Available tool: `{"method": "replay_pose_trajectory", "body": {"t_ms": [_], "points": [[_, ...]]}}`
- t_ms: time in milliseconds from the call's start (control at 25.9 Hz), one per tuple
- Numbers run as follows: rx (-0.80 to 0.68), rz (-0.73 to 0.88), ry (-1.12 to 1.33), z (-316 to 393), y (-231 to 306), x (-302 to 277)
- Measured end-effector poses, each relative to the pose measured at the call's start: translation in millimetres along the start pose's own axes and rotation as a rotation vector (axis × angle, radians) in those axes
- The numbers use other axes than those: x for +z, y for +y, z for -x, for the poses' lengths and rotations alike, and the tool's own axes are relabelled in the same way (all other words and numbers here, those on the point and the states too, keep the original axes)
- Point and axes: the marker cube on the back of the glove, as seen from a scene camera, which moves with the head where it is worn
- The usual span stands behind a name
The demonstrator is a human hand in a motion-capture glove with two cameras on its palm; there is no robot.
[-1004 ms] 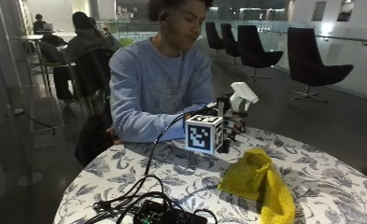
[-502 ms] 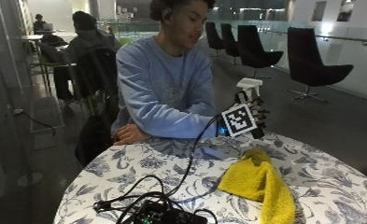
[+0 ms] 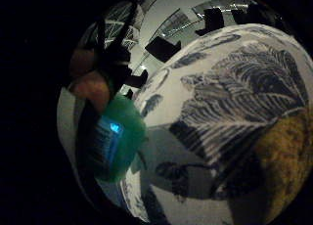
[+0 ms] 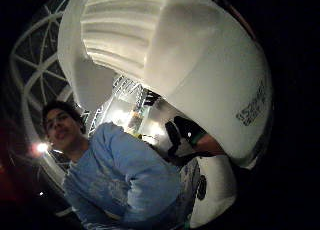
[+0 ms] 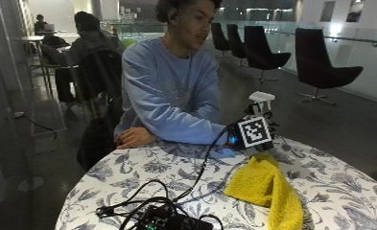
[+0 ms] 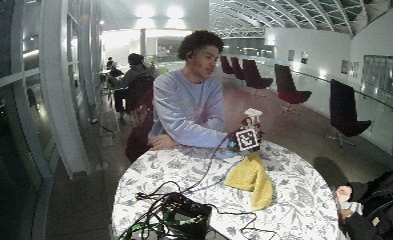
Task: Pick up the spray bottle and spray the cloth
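Note:
A spray bottle with a white head point(image 5: 262, 98) and a green body point(image 3: 115, 139) is held upright above the table's far side. My gloved right hand point(image 5: 239, 135) grips its body, fingers curled round it. The white head point(image 4: 190, 65) fills much of the thumb side palm view. A crumpled yellow cloth point(image 5: 265, 187) lies on the patterned table point(image 5: 341, 191), its far end just below and in front of the bottle. The cloth point(image 3: 288, 156) also shows in the little finger side palm view, lying on the table point(image 3: 220, 88). In the wide view the bottle point(image 6: 252, 114) stands above the cloth point(image 6: 251, 177).
A black box with tangled cables point(image 5: 169, 220) sits at the table's near left. The person's bare left hand point(image 5: 134, 138) rests on the far left rim. Dark chairs point(image 5: 322, 72) stand on the floor behind.
My hand with the bottle has moved right, from near the person's chest to above the far end of the cloth.

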Motion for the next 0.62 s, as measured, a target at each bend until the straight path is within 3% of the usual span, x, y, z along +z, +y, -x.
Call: {"method": "replay_pose_trajectory", "body": {"t_ms": [154, 347, 618], "points": [[0.003, 0.060, -0.012, 1, 7, 6], [0.052, 0.009, 0.049, -1, 6, 3], [0.105, -0.039, 0.316, 4, 53, -55]]}}
